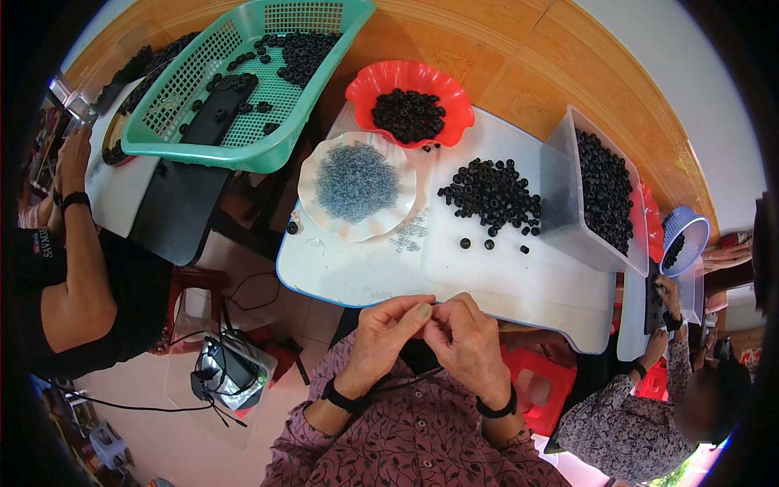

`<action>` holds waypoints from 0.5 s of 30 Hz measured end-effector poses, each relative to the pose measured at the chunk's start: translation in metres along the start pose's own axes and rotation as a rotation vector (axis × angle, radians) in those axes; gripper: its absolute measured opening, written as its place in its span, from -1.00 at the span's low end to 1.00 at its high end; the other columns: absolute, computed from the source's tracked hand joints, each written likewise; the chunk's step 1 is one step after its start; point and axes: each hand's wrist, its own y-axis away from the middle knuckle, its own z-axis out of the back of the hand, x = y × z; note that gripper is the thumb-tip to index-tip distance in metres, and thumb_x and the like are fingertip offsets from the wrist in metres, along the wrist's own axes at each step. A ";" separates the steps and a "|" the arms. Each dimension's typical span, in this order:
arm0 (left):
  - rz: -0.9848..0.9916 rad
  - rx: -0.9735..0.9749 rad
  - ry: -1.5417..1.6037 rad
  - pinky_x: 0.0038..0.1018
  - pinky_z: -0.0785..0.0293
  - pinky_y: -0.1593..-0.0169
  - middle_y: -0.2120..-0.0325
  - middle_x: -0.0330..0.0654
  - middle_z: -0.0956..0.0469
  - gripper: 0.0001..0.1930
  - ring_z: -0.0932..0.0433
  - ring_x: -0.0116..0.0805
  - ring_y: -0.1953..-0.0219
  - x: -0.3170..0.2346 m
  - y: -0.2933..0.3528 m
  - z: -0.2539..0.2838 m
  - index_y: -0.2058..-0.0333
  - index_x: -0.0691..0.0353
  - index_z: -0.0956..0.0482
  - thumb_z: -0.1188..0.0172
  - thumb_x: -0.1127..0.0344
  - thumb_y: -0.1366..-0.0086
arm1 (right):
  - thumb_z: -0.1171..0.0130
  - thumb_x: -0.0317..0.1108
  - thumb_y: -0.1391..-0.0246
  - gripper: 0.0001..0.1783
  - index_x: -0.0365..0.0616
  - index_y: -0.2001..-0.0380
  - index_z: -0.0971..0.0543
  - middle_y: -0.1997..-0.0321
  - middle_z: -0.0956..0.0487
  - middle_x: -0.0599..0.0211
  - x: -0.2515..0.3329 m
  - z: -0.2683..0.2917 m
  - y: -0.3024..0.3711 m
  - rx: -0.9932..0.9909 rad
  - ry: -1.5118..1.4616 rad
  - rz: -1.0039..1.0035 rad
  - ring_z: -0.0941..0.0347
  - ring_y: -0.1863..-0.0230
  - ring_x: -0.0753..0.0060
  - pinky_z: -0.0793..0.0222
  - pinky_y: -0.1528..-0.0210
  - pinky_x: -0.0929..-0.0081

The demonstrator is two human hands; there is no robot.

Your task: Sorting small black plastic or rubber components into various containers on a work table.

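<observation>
My left hand (388, 334) and my right hand (464, 339) meet at the table's front edge, thumbs and fingertips pinched together. Whatever lies between them is too small or hidden to make out. Beyond them, a loose pile of small round black parts (492, 195) is spread on a white sheet (479, 272), a few lying apart in front. To its left, a white scalloped plate (312, 213) holds a heap of small clear bluish ring-like pieces (357, 180), and some more clear pieces (411, 231) lie beside it. Behind stands a red scalloped bowl (461, 105) with black parts inside.
On the table's right stands a clear plastic bin (568, 203) full of black parts. A green basket (243, 158) with black parts is at far left. One person (81, 300) works at left, another (641, 422) at right. A red stool (544, 381) and cables (219, 365) are below.
</observation>
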 end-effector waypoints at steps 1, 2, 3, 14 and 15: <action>-0.020 0.047 -0.012 -0.51 -0.57 0.11 0.24 -0.10 -0.59 -0.77 -0.58 -0.42 0.22 0.001 0.000 0.001 0.08 0.44 -0.53 -0.10 0.48 -0.33 | -0.28 -0.50 0.10 -0.82 -0.24 0.45 -0.45 0.46 -0.45 0.17 0.000 0.000 0.001 0.003 0.026 0.009 -0.48 0.56 0.11 -0.40 0.57 0.31; -0.020 0.048 -0.012 -0.51 -0.57 0.11 0.24 -0.10 -0.59 -0.77 -0.58 -0.42 0.22 0.001 -0.001 0.000 0.08 0.44 -0.53 -0.10 0.48 -0.33 | -0.28 -0.50 0.10 -0.82 -0.24 0.45 -0.45 0.46 -0.45 0.17 0.000 0.000 0.001 0.002 0.026 0.008 -0.48 0.56 0.11 -0.40 0.57 0.31; -0.018 0.058 -0.004 -0.51 -0.57 0.11 0.24 -0.09 -0.59 -0.77 -0.58 -0.41 0.21 0.000 -0.001 0.000 0.09 0.44 -0.53 -0.11 0.50 -0.31 | -0.27 -0.50 0.10 -0.81 -0.24 0.45 -0.44 0.47 -0.44 0.17 0.000 0.000 0.002 0.007 0.032 0.006 -0.48 0.56 0.11 -0.40 0.57 0.30; 0.066 0.030 0.062 -0.60 -0.58 0.21 0.32 -0.15 -0.62 -0.80 -0.58 -0.51 0.29 0.004 -0.004 0.001 0.15 0.42 -0.58 -0.18 0.47 -0.27 | -0.24 -0.48 0.06 -0.82 -0.22 0.44 -0.41 0.47 -0.43 0.15 0.000 -0.004 0.010 0.024 0.040 -0.057 -0.48 0.57 0.09 -0.39 0.58 0.28; 0.064 0.026 0.054 -0.60 -0.58 0.21 0.32 -0.16 -0.62 -0.80 -0.58 -0.52 0.30 0.005 -0.004 0.002 0.15 0.42 -0.58 -0.18 0.46 -0.27 | -0.24 -0.48 0.05 -0.82 -0.22 0.42 -0.42 0.46 -0.44 0.15 0.000 -0.004 0.010 0.034 0.027 -0.072 -0.48 0.55 0.08 -0.40 0.56 0.27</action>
